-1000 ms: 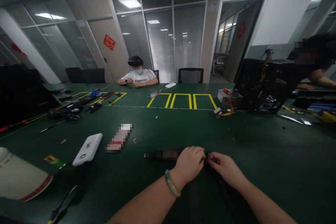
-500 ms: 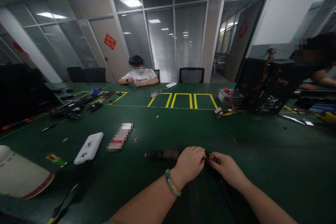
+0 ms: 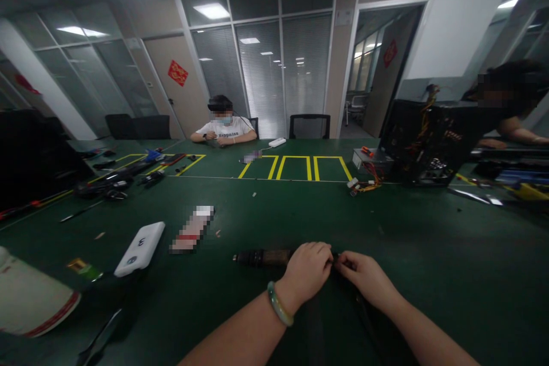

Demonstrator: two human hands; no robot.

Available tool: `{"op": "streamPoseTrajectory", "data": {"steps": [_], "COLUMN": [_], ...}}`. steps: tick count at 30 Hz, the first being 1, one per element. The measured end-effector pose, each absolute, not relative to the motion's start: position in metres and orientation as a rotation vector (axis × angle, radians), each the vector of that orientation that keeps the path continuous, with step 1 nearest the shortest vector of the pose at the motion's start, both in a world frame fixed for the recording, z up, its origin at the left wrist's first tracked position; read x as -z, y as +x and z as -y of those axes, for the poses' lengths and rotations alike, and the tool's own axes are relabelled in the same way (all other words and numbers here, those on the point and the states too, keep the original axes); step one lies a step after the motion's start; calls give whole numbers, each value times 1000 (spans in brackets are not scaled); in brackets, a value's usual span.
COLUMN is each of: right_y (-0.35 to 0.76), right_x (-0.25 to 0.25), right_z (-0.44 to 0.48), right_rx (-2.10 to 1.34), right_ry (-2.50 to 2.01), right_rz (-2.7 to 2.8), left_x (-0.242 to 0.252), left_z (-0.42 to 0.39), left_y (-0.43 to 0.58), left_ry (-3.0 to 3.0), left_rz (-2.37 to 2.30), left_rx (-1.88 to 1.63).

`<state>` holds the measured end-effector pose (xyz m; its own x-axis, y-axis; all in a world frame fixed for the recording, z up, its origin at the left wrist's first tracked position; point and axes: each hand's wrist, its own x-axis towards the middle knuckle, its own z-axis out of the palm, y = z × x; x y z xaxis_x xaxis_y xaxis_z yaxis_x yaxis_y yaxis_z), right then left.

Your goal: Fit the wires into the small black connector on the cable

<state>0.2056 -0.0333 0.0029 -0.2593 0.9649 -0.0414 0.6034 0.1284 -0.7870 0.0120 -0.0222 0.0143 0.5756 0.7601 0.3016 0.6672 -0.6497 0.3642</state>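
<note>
Recording two bare hands low in the head view, at centre. Left hand (image 3: 305, 274), with a pale green banded bangle (image 3: 278, 303) at the wrist, is curled narrowly over a dark cylindrical tool (image 3: 263, 257). Tool lies crosswise before the hands, ribbed black tip pointing left, dull brownish barrel behind it; its other end is hidden under the fingers. Right hand (image 3: 364, 280) is also narrow, its fingertips (image 3: 342, 261) pinched just beside the left hand. Whatever they grip is hidden and too dark to make out. A dark strip (image 3: 317, 326) runs down from the hands and nearly merges with the shadowed green table mat (image 3: 433, 251); its material cannot be told. Whether the tool touches the mat cannot be told either.

Nearby on the mat, to the left: a white rounded power bank (image 3: 139, 249) and a pixelated, unreadable packet (image 3: 191, 229). Farther off, a black computer case (image 3: 429, 143) with coloured wires stands at right; a seated person in a white T-shirt (image 3: 223, 127) faces the camera.
</note>
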Motion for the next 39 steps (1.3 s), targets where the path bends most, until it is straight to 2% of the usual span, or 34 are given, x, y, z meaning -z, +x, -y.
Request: {"op": "streamPoseTrajectory", "data": {"steps": [20, 28, 39], "right_y": [202, 203, 204], "right_x": [1, 1, 2], "right_z": [31, 32, 31], "right_rx": [-822, -868, -878], "right_ry": [-1564, -1549, -1551], "right_rz": [1950, 1907, 1923], "left_x": [-17, -9, -9], "left_z": [24, 22, 19], "left_y": [13, 13, 11], "left_ry": [2627, 2510, 2539], "left_rz": [-1180, -1274, -1172], "left_rx": [-614, -687, -676]}}
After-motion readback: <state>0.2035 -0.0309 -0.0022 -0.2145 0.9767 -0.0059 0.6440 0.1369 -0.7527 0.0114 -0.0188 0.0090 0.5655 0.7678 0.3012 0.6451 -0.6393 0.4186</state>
